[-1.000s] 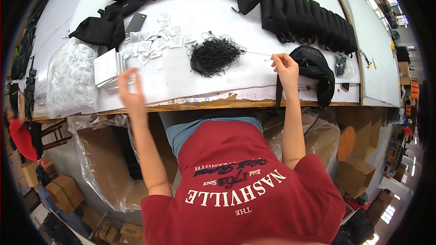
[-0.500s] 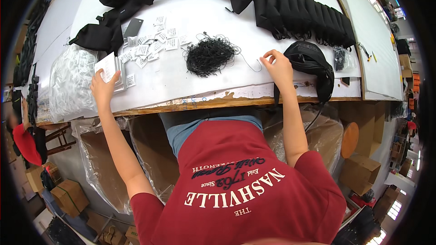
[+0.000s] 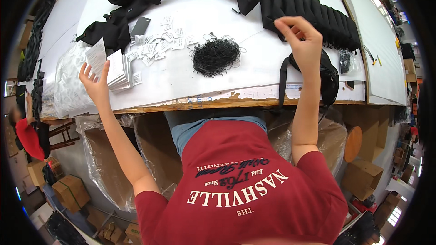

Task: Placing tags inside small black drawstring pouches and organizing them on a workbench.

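My left hand (image 3: 96, 86) is at the left of the table, its fingertips at the lower end of a printed white card (image 3: 96, 58). That card stands tilted up, apart from a stack of white cards (image 3: 119, 73) beside the hand. My right hand (image 3: 303, 41) is raised over the right side, thumb and forefinger pinched together. A thin dark string seems to run to it from the tangled pile of black strings (image 3: 215, 56) at mid-table; the end in the fingers is too fine to make out. Small printed white labels (image 3: 160, 45) lie scattered left of the pile.
A clear plastic bag of white labels (image 3: 70, 79) lies at the left edge. Black bags (image 3: 309, 16) stand in a row at the back right, with more (image 3: 102, 31) at the back left. Another black bag (image 3: 328, 79) with a strap lies under my right forearm.
My right hand has risen away from the table, toward the row of bags. By my left hand, one card has come up off the stack. The view has shifted slightly.
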A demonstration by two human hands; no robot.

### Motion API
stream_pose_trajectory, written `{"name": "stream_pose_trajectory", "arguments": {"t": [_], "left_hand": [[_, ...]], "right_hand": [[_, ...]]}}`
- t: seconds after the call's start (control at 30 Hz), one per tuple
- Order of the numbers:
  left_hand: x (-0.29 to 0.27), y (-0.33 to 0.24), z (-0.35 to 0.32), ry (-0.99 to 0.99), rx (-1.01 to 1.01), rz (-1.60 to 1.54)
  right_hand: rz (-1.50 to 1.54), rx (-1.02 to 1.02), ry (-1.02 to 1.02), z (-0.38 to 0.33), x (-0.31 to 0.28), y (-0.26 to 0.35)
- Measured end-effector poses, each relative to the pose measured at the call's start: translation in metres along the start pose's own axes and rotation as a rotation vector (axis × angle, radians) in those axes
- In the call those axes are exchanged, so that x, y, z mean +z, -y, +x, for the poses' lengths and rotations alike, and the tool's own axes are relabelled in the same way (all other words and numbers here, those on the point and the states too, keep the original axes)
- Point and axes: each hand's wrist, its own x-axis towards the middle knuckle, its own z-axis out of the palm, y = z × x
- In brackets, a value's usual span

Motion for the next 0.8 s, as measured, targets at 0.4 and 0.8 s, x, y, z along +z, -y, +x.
{"name": "stream_pose_trajectory", "arguments": {"t": [0.4, 0.8], "left_hand": [[0.047, -0.077, -0.141, 0.639, -0.103, -0.818], [0.049, -0.124, -0.182, 0.548, -0.219, -0.836]], "right_hand": [[0.806, 0.303, 0.379, -0.02, 0.046, 0.056], [0.571, 0.28, 0.371, -0.078, 0.071, 0.082]]}}
